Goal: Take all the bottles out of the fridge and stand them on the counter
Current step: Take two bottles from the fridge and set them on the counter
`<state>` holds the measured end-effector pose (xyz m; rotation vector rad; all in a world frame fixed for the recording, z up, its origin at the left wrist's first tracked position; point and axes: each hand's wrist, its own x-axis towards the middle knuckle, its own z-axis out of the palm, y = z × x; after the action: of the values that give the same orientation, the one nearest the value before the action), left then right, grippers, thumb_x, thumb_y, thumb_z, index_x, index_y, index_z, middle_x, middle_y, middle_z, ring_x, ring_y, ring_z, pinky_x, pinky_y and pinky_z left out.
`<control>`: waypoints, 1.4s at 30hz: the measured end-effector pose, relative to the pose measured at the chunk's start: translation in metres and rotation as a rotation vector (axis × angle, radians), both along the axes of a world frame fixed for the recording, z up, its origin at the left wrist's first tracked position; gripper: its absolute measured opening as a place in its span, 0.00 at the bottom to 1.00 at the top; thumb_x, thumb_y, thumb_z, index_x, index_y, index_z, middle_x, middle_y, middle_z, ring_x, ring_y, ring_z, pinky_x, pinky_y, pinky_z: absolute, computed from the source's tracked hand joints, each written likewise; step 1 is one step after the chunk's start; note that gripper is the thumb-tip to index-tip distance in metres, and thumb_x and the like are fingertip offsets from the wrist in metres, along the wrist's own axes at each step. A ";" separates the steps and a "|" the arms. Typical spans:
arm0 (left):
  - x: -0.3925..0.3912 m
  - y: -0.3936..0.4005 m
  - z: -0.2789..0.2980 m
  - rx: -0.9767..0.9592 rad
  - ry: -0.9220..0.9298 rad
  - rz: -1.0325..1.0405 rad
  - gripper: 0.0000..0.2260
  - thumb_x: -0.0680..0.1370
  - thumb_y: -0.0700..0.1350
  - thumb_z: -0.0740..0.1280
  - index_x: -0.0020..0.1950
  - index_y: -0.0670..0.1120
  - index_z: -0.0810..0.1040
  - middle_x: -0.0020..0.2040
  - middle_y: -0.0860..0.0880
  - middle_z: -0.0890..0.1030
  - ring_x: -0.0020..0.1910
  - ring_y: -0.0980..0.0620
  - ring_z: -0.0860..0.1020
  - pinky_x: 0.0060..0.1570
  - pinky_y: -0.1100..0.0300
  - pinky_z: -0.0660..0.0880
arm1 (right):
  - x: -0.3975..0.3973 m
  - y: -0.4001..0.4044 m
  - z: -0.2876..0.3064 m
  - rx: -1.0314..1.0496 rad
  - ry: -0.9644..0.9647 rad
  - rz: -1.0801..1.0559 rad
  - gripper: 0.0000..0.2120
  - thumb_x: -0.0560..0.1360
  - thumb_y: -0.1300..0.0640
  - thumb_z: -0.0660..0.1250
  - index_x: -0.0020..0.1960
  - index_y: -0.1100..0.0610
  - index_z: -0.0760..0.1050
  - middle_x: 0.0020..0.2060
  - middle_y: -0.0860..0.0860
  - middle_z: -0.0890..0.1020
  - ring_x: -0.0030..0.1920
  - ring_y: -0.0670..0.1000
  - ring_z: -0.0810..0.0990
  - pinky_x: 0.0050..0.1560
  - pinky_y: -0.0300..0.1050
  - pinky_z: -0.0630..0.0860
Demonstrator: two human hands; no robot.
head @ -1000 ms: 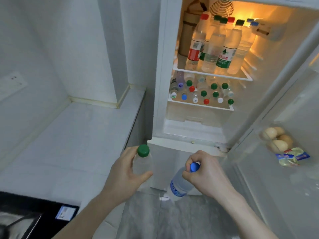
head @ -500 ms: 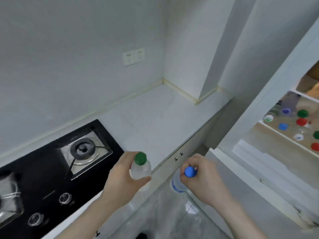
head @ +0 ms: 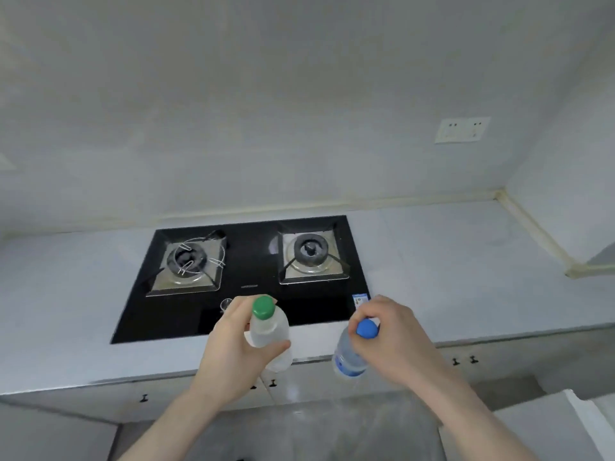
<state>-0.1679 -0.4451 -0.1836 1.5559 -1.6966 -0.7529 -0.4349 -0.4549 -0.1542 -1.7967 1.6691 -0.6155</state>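
My left hand [head: 233, 354] grips a clear bottle with a green cap [head: 268, 327], held upright in front of the counter's front edge. My right hand [head: 396, 344] holds a clear bottle with a blue cap and blue label [head: 349, 356] by its neck, its body hanging down and tilted left. Both bottles are in the air, just short of the white counter [head: 449, 261]. The fridge interior is out of view.
A black two-burner gas hob [head: 246, 287] is set into the counter right behind my hands. Bare white counter lies to its left [head: 66, 294] and right, up to a wall corner. A wall socket [head: 462, 129] is at upper right. White fridge edge [head: 572, 407] at lower right.
My view has swung left from the open fridge to face the counter and hob. Both hands carried their bottles along and keep the same grips.
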 end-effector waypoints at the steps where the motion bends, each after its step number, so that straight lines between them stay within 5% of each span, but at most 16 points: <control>1: 0.013 0.006 0.001 -0.008 -0.001 0.037 0.27 0.66 0.45 0.84 0.59 0.62 0.77 0.58 0.62 0.78 0.56 0.58 0.79 0.57 0.59 0.76 | 0.014 -0.005 0.001 -0.010 0.005 0.047 0.10 0.69 0.60 0.72 0.36 0.44 0.79 0.43 0.39 0.80 0.45 0.42 0.80 0.43 0.33 0.73; 16: 0.235 0.108 0.005 -0.034 0.025 0.506 0.26 0.69 0.49 0.82 0.62 0.64 0.76 0.59 0.67 0.75 0.55 0.62 0.77 0.52 0.68 0.72 | 0.265 -0.021 0.013 -0.067 0.068 0.481 0.10 0.72 0.58 0.73 0.38 0.43 0.79 0.44 0.40 0.79 0.47 0.41 0.78 0.47 0.39 0.75; 25: 0.371 0.166 0.005 -0.038 0.046 0.637 0.26 0.69 0.50 0.81 0.61 0.66 0.76 0.61 0.65 0.76 0.55 0.57 0.80 0.57 0.49 0.78 | 0.424 0.004 0.011 -0.062 0.036 0.617 0.11 0.73 0.59 0.71 0.39 0.44 0.80 0.45 0.41 0.79 0.47 0.41 0.78 0.48 0.39 0.76; 29: 0.417 0.181 0.004 -0.041 0.037 0.722 0.26 0.68 0.50 0.81 0.61 0.65 0.76 0.59 0.66 0.75 0.55 0.57 0.80 0.57 0.49 0.78 | 0.483 0.006 0.010 -0.053 0.031 0.690 0.09 0.73 0.59 0.72 0.40 0.45 0.80 0.45 0.40 0.80 0.47 0.38 0.77 0.41 0.31 0.69; 42: 0.549 0.167 -0.010 -0.022 0.036 0.968 0.26 0.68 0.47 0.82 0.60 0.64 0.77 0.57 0.63 0.78 0.55 0.57 0.80 0.56 0.54 0.79 | 0.663 -0.043 0.002 -0.047 0.013 0.943 0.09 0.72 0.59 0.70 0.40 0.45 0.79 0.44 0.39 0.79 0.45 0.40 0.78 0.41 0.32 0.71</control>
<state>0.3815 -0.2783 -0.1934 2.0346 -0.7303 -0.2387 0.2285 -0.4977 -0.1519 -2.3196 0.6448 -0.2057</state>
